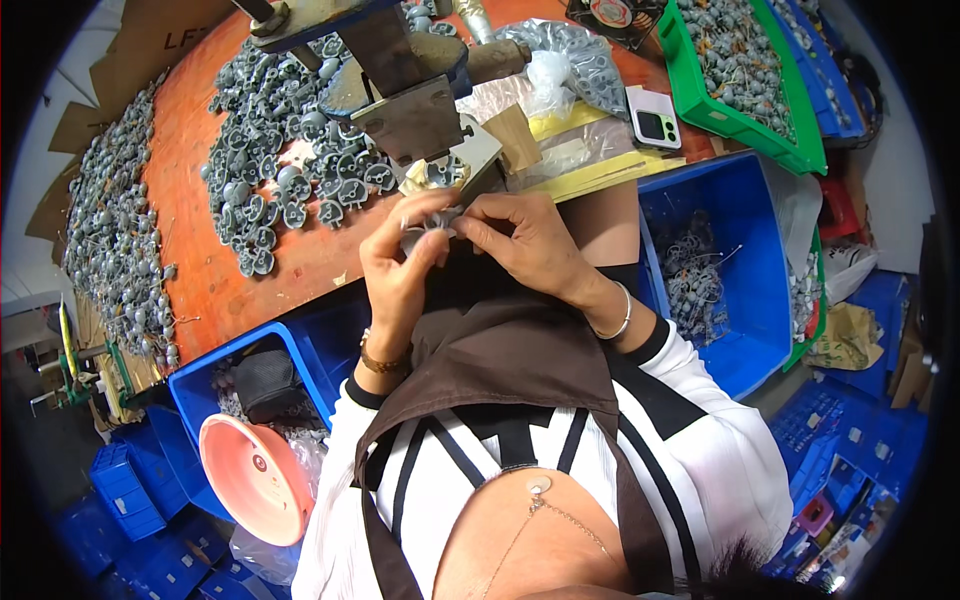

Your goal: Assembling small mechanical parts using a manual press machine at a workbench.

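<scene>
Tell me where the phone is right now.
In the head view, the phone lies at the upper right, just left of the green crate, beyond and to the right of the right hand.

A phone (pixel 654 122) lay toward the right end of the worktop's (pixel 188 275) near edge; a pink basin (pixel 238 468) sat below.

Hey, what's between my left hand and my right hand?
In the head view, a small grey part sits between your left hand and right hand, at the fingertips.
</scene>
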`<state>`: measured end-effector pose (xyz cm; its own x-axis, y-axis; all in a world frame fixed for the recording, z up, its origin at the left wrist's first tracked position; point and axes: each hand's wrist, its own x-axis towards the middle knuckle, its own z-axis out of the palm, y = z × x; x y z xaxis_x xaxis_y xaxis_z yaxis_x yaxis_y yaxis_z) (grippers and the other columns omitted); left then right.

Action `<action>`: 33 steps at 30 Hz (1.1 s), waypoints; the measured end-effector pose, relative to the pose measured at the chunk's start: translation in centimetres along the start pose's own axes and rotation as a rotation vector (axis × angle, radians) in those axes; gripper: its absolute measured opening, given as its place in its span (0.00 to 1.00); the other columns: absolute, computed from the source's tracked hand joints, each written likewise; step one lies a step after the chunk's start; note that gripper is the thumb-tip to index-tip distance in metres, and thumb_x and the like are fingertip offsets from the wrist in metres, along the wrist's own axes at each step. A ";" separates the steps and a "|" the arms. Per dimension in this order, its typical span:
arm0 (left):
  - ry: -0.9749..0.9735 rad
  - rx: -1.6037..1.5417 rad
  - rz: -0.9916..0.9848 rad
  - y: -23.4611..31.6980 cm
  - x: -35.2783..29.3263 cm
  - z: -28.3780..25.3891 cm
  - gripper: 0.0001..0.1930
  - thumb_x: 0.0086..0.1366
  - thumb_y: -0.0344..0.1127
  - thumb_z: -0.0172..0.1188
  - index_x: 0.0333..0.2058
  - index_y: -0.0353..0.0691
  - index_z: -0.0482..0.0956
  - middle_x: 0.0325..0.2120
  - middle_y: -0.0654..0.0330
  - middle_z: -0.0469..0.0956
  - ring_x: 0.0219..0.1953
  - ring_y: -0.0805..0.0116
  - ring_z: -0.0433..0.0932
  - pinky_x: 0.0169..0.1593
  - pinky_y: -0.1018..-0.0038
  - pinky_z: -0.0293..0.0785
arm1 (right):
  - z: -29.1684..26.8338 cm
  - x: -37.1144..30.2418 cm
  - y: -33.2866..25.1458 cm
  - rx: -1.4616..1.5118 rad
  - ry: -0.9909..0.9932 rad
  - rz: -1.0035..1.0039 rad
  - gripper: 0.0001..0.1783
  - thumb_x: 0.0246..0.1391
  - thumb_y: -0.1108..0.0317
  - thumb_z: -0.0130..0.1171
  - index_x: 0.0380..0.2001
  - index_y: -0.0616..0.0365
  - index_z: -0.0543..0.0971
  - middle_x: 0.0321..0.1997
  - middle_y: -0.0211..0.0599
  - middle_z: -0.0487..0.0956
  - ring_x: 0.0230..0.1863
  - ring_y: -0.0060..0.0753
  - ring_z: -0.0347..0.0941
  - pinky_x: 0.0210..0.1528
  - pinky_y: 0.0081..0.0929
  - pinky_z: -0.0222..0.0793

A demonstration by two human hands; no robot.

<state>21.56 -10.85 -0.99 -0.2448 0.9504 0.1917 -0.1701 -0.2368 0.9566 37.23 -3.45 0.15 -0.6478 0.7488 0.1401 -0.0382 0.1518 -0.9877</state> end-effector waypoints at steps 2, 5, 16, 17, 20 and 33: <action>-0.049 0.418 0.271 0.7 0.2 0.2 0.10 0.59 0.26 0.60 0.40 0.35 0.82 0.44 0.53 0.77 0.30 0.74 0.73 0.35 0.79 0.70 | -0.4 0.0 0.0 0.009 -0.009 0.041 0.09 0.58 0.68 0.58 0.30 0.63 0.79 0.21 0.30 0.78 0.21 0.14 0.70 0.23 0.16 0.64; -0.051 0.661 0.428 1.5 -0.3 1.1 0.13 0.54 0.24 0.64 0.41 0.37 0.83 0.46 0.54 0.75 0.30 0.72 0.72 0.34 0.78 0.71 | -1.0 0.1 -0.4 0.598 -0.174 0.524 0.09 0.59 0.65 0.57 0.34 0.61 0.78 0.21 0.30 0.77 0.20 0.13 0.69 0.22 0.14 0.64; 0.630 0.177 0.362 2.5 -0.9 1.1 0.19 0.66 0.27 0.55 0.55 0.29 0.70 0.42 0.48 0.79 0.29 0.70 0.79 0.27 0.83 0.72 | -1.7 1.3 1.9 -0.121 0.202 -0.002 0.06 0.58 0.69 0.58 0.35 0.60 0.74 0.23 0.23 0.73 0.22 0.12 0.65 0.24 0.14 0.62; 0.509 0.379 0.332 2.5 -1.3 1.3 0.19 0.63 0.25 0.57 0.53 0.30 0.72 0.42 0.49 0.79 0.33 0.68 0.80 0.30 0.81 0.74 | -1.4 1.5 1.7 -0.330 0.188 -0.084 0.06 0.59 0.70 0.57 0.35 0.60 0.74 0.24 0.24 0.74 0.22 0.12 0.65 0.25 0.15 0.62; 0.156 0.895 0.369 1.9 -0.9 1.8 0.19 0.54 0.22 0.65 0.47 0.33 0.78 0.40 0.51 0.80 0.39 0.65 0.81 0.40 0.76 0.76 | -0.5 1.4 2.0 -0.018 -0.008 -0.075 0.07 0.58 0.71 0.58 0.37 0.61 0.73 0.25 0.26 0.76 0.24 0.14 0.69 0.26 0.16 0.65; 0.259 0.907 0.291 -2.3 2.6 -0.1 0.10 0.55 0.26 0.65 0.37 0.36 0.79 0.25 0.58 0.74 0.25 0.69 0.74 0.29 0.74 0.70 | 1.2 2.6 2.9 -0.716 0.256 -0.131 0.11 0.48 0.64 0.65 0.32 0.56 0.76 0.21 0.36 0.80 0.25 0.38 0.79 0.28 0.28 0.70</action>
<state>21.27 -7.84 -2.75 -0.3809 0.7807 0.4953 0.6994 -0.1072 0.7067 34.48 -1.81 -2.44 -0.4726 0.8087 0.3503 0.4555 0.5645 -0.6884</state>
